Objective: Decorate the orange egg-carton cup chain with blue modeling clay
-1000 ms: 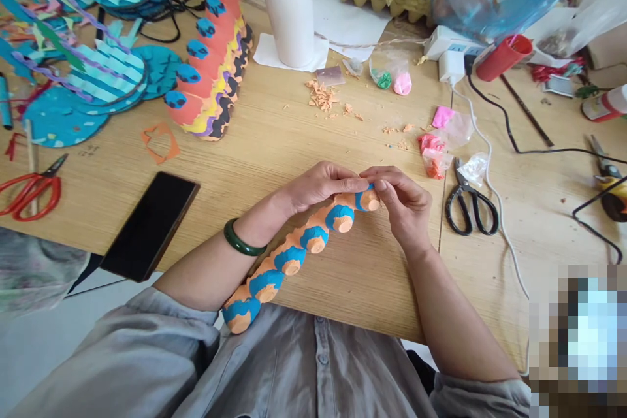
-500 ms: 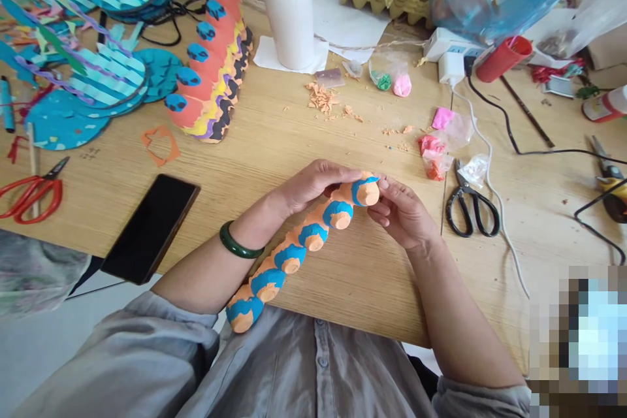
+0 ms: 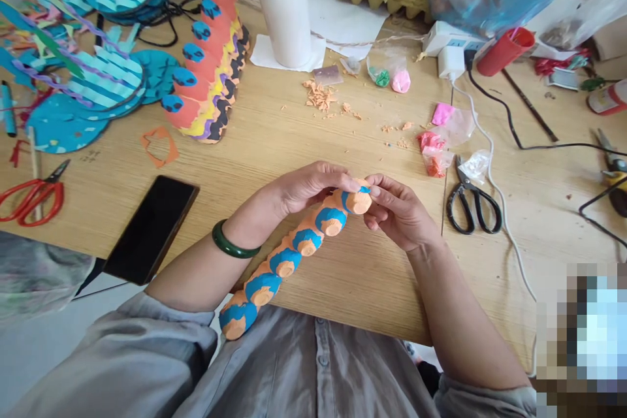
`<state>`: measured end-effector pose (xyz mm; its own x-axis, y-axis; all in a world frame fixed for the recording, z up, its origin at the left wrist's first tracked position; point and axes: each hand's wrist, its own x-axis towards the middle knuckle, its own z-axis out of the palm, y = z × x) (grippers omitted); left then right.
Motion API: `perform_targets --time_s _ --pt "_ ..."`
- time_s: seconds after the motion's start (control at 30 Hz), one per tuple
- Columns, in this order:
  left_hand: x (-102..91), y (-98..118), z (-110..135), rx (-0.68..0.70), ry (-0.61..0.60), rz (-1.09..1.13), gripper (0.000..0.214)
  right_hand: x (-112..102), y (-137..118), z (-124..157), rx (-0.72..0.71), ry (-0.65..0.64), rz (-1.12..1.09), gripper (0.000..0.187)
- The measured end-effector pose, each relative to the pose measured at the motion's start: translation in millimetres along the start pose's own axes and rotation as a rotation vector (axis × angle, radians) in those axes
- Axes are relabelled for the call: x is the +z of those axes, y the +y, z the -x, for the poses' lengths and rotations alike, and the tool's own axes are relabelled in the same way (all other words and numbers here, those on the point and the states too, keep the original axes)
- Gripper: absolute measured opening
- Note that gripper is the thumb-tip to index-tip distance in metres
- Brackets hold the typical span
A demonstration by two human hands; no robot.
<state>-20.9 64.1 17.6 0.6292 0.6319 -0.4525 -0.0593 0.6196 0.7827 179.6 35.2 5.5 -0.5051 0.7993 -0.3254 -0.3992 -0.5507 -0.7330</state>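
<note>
A long strip of egg-carton cups (image 3: 285, 266), coated in orange and blue clay, runs diagonally from my lap over the table edge. Its far end is between my two hands. My left hand (image 3: 313, 184) grips that end from behind, thumb on top by the blue clay; its other fingers are partly hidden by the strip. On the right side of the same end cup, my right hand (image 3: 402, 210) pinches the blue clay edge between thumb and forefinger, the remaining fingers curled below.
A finished-looking orange, yellow and blue strip (image 3: 206, 65) stands at the back left near a white bottle (image 3: 284, 19). A phone (image 3: 153, 228) and red-handled scissors (image 3: 36, 196) lie left. Black-handled scissors (image 3: 473, 202), clay packets (image 3: 431, 142) and a white cable (image 3: 499, 189) are right.
The strip has shifted slightly left and its far end has dipped a little. My right hand has moved left with it, thumb now pressing on the end cup's blue clay.
</note>
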Motion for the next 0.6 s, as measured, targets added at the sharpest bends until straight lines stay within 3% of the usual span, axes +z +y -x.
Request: perform_targets --time_s 0.27,0.6 --pt "0.0 -1.4 5.9 0.004 0.083 -0.002 0.031 -0.3 5.4 -1.6 0.025 0.002 -0.012 0.034" --pt "-3.8 7.4 14.3 0.001 0.004 -0.166 0.029 7.1 4.7 2.8 0.021 -0.002 -0.009 0.032"
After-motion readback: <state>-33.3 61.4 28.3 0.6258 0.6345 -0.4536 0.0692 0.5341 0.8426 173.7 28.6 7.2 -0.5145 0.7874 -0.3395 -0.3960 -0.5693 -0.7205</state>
